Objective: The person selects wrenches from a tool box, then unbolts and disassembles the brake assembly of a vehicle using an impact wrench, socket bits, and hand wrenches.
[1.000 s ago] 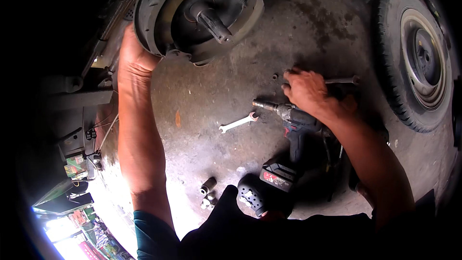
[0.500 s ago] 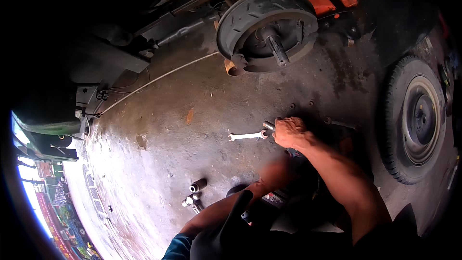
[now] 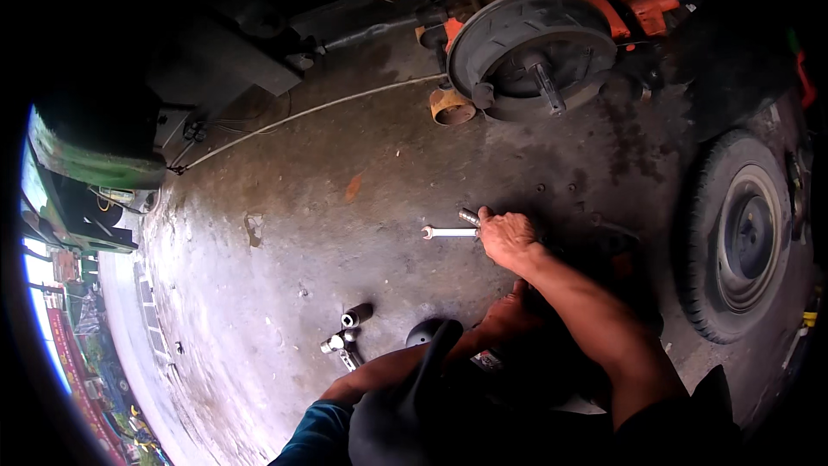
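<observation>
My right hand (image 3: 509, 237) is low over the concrete floor, its fingers closed round a short ribbed metal piece (image 3: 470, 217) that sticks out past the thumb side. Just below that piece lies a silver open-ended wrench (image 3: 450, 232), its right end hidden by the hand. My left hand (image 3: 516, 306) is nearer to me, below the right forearm and in deep shadow; its fingers cannot be made out. Close by it, a dark object with a pale and red patch (image 3: 487, 361) shows partly. A large black socket (image 3: 356, 316) and a chrome tool (image 3: 336, 343) lie left of my left forearm.
Ahead is a dark wheel drum with a protruding axle (image 3: 545, 86), a rusty ring (image 3: 453, 108) beside it. A tyred wheel (image 3: 743, 229) is at the right. A pale cable (image 3: 319, 103) crosses the floor. Small nuts (image 3: 556, 188) lie beyond my right hand.
The view has shifted. My right hand has moved left over the wrench's right end, with the metal piece still in it. My left hand, blurred before, is now close under the right forearm.
</observation>
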`<action>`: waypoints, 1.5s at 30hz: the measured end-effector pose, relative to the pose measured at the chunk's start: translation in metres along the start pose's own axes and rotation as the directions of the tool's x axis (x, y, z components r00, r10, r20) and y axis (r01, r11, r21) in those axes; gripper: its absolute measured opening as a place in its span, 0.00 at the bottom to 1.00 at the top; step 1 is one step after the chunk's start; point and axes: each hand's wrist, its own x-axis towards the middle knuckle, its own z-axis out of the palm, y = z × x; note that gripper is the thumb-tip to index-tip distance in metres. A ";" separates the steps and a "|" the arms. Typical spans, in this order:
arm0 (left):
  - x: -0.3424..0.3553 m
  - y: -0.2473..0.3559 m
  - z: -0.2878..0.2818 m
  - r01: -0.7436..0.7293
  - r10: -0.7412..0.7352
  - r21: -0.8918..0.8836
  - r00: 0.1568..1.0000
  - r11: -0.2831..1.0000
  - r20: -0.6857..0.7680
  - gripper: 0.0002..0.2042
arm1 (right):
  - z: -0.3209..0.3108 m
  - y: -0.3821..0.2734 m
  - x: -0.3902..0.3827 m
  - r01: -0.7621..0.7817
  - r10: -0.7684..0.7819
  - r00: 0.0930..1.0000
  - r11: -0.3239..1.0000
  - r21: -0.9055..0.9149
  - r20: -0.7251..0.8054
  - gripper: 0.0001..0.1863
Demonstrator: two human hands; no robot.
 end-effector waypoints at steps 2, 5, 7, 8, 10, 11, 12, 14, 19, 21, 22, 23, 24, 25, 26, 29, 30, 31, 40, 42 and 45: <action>-0.022 -0.003 -0.013 0.024 -0.022 0.050 0.999 0.998 -0.029 0.43 | -0.022 -0.019 0.009 0.022 -0.019 0.998 0.998 0.051 -0.056 0.21; -0.020 0.007 -0.009 0.003 -0.007 0.155 1.000 0.988 0.023 0.39 | -0.018 0.012 0.006 -0.097 0.105 0.991 0.990 0.101 -0.078 0.19; -0.018 0.015 -0.004 0.019 -0.041 0.215 0.994 0.976 0.099 0.39 | -0.010 0.040 0.001 -0.152 0.158 0.980 0.987 0.054 -0.120 0.20; -0.016 0.018 -0.002 0.012 -0.035 0.210 0.994 0.978 0.104 0.39 | -0.009 0.050 -0.001 -0.203 0.207 0.973 0.978 0.047 -0.099 0.17; -0.003 0.024 0.009 -0.061 0.029 0.218 0.989 0.974 0.148 0.38 | -0.010 0.066 -0.019 -0.183 0.161 0.951 0.981 -0.064 -0.265 0.16; -0.007 0.022 0.006 -0.045 0.018 0.214 0.992 0.976 0.125 0.38 | -0.016 0.055 -0.020 -0.120 0.042 0.897 0.981 -0.152 -0.440 0.15; -0.011 0.021 0.002 -0.050 0.021 0.226 0.991 0.973 0.130 0.38 | -0.016 0.044 -0.015 -0.006 -0.037 0.886 0.996 -0.091 -0.463 0.13; -0.013 0.011 -0.004 -0.038 0.017 0.213 0.995 0.976 0.101 0.38 | -0.014 0.022 -0.007 0.200 -0.182 0.940 0.979 0.034 -0.287 0.12; -0.031 -0.005 -0.044 -0.168 0.169 0.055 0.986 0.984 -0.016 0.29 | -0.037 -0.007 0.011 0.335 -0.333 0.942 0.941 0.054 -0.044 0.16; -0.062 -0.011 -0.068 -0.192 0.180 -0.013 0.938 0.981 -0.295 0.27 | -0.059 -0.004 0.018 0.388 -0.388 0.921 0.921 -0.032 -0.019 0.16; -0.076 -0.018 -0.073 -0.178 0.154 -0.028 0.912 0.984 -0.379 0.27 | -0.066 0.002 0.020 0.410 -0.414 0.907 0.910 -0.064 -0.077 0.15; -0.101 -0.020 -0.080 -0.138 0.090 -0.090 0.907 0.986 -0.413 0.27 | -0.084 0.000 0.017 0.376 -0.381 0.923 0.923 -0.086 -0.054 0.15; -0.123 -0.021 -0.085 -0.103 0.033 -0.120 0.874 0.987 -0.484 0.25 | -0.087 0.009 0.018 0.406 -0.413 0.909 0.908 -0.104 -0.063 0.15; -0.146 -0.025 -0.083 -0.072 -0.017 -0.139 0.837 0.988 -0.547 0.23 | -0.089 0.013 0.016 0.425 -0.435 0.896 0.897 -0.121 -0.082 0.15; -0.166 -0.038 -0.071 -0.047 -0.064 -0.181 0.826 0.982 -0.560 0.23 | -0.094 0.004 0.010 0.446 -0.454 0.889 0.889 -0.106 -0.065 0.14; -0.219 -0.078 -0.033 0.053 -0.222 -0.258 0.689 0.965 -0.689 0.16 | -0.084 -0.005 0.007 0.543 -0.548 0.823 0.836 -0.079 -0.151 0.11; -0.233 -0.092 -0.006 -0.039 -0.165 -0.212 0.492 0.977 -0.855 0.13 | -0.073 -0.014 0.015 0.595 -0.584 0.773 0.803 -0.039 -0.248 0.10; -0.249 -0.103 0.020 -0.070 -0.191 -0.223 0.315 0.972 -0.930 0.11 | -0.071 -0.031 0.019 0.666 -0.640 0.708 0.746 -0.020 -0.299 0.09; -0.321 -0.187 0.235 0.227 -0.550 -0.674 -0.428 0.703 -0.717 0.12 | -0.087 -0.171 0.012 0.890 -0.867 0.434 0.455 -0.035 -0.247 0.07; -0.332 -0.203 0.242 0.195 -0.621 -0.768 -0.485 0.610 -0.616 0.11 | -0.088 -0.180 0.009 0.907 -0.888 0.393 0.417 -0.058 -0.238 0.07; -0.343 -0.235 0.226 0.215 -0.695 -0.825 -0.452 0.523 -0.559 0.16 | -0.085 -0.180 0.006 0.912 -0.902 0.395 0.407 -0.039 -0.176 0.07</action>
